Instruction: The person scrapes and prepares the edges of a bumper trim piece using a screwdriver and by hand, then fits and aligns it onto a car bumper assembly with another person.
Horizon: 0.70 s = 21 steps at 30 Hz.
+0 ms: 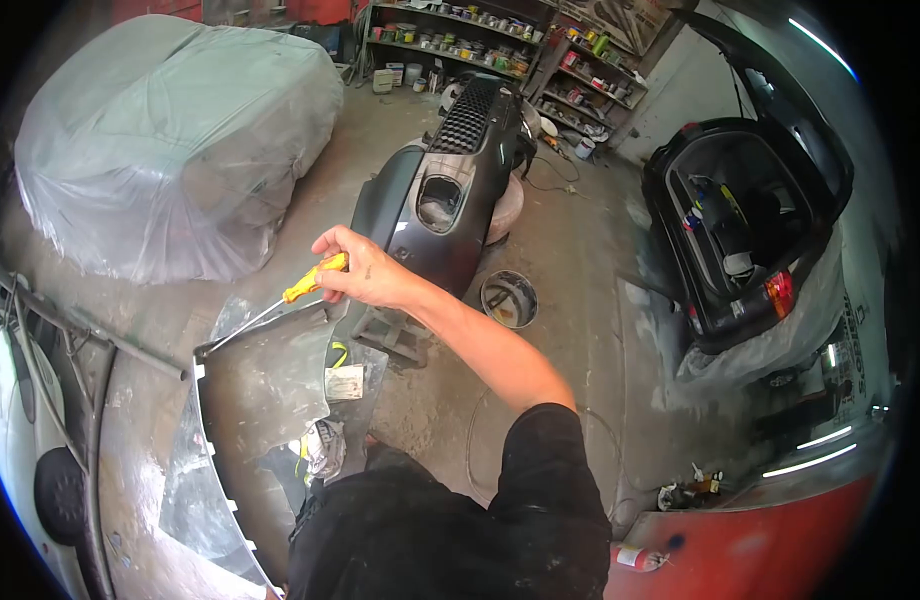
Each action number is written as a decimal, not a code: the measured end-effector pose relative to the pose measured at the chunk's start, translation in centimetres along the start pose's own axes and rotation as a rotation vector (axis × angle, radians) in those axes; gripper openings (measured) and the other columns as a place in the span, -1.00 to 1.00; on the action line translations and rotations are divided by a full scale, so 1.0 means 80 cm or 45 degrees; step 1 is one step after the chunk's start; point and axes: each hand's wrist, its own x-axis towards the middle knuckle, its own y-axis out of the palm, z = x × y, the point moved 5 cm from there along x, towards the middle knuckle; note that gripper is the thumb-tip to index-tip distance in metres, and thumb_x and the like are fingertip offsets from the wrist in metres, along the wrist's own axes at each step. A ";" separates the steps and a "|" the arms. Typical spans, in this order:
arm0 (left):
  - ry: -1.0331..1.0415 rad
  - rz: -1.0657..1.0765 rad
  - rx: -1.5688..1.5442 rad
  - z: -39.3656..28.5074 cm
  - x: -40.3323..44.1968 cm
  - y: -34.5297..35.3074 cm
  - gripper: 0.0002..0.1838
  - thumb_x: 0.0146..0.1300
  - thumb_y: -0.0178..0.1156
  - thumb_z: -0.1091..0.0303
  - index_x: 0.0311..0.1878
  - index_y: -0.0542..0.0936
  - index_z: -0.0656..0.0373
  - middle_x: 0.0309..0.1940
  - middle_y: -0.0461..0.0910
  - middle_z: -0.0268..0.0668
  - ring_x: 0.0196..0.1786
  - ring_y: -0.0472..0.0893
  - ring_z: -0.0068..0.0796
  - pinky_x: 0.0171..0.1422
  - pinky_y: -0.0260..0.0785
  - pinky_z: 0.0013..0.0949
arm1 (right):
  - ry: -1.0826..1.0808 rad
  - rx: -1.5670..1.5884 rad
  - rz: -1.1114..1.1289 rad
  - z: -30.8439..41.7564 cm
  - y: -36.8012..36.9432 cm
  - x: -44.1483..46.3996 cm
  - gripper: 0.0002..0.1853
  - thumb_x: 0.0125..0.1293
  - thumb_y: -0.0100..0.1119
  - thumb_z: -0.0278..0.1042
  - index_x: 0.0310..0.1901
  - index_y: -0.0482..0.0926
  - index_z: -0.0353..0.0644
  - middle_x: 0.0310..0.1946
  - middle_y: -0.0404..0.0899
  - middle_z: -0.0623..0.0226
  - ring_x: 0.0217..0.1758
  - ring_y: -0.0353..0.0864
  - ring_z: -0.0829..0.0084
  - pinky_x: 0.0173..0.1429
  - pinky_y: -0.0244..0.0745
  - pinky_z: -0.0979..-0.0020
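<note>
My right hand [365, 268] is wrapped round the yellow handle of a screwdriver [305, 284]. The shaft slants down to the left, and its tip is at the upper left corner of a large dark panel [265, 380]. Whether the tip touches the panel I cannot tell. Small white tabs run along the panel's left edge. A pale block [344, 382], a yellow curved item [338, 353] and a crumpled cloth or bag [323, 448] lie at the panel's right side. My left hand is out of view.
Ahead stands a dark bumper [460, 190] with a grille, and a bucket [509, 299] is beside it. A plastic-covered car [180, 140] is at the upper left. On the right is a car with its tailgate raised [750, 220]. Metal pipes [100, 440] run along the left.
</note>
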 end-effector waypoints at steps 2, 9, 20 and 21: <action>0.009 0.006 0.004 -0.003 0.002 -0.003 -0.56 0.34 0.13 0.08 0.04 0.52 0.29 -0.31 0.62 0.07 -0.22 0.60 0.06 -0.12 0.41 -0.07 | -0.070 0.159 -0.001 -0.009 0.002 0.004 -0.56 0.39 0.21 -0.24 0.13 0.32 -0.30 -0.21 0.57 0.19 -0.43 0.62 0.55 -0.36 0.57 0.49; -0.073 0.082 0.025 -0.033 -0.038 -0.016 -0.61 0.35 0.11 0.13 -0.03 0.52 0.32 -0.36 0.60 0.01 -0.34 0.59 -0.07 -0.26 0.38 -0.12 | 0.255 -0.077 -0.076 0.005 0.006 0.002 -0.69 0.47 0.10 -0.09 -0.07 0.48 -0.21 -0.51 0.46 0.42 -0.66 0.43 0.61 -0.61 0.40 0.52; -0.081 -0.027 -0.120 -0.029 -0.057 -0.006 -0.54 0.35 0.06 0.00 -0.11 0.54 0.31 -0.42 0.57 0.16 -0.29 0.59 0.19 -0.19 0.39 -0.03 | 0.295 -0.110 0.201 -0.011 0.034 0.010 -0.68 0.43 0.18 -0.28 0.06 0.51 -0.34 -0.32 0.61 0.29 -0.38 0.67 0.54 -0.29 0.58 0.54; -0.077 -0.050 -0.126 -0.031 -0.057 -0.007 -0.54 0.35 0.05 0.01 -0.10 0.54 0.31 -0.42 0.57 0.16 -0.30 0.59 0.19 -0.19 0.38 -0.03 | 0.220 -0.084 0.161 -0.013 0.034 0.013 -0.68 0.43 0.18 -0.26 0.04 0.52 -0.34 -0.34 0.61 0.30 -0.40 0.66 0.55 -0.30 0.57 0.55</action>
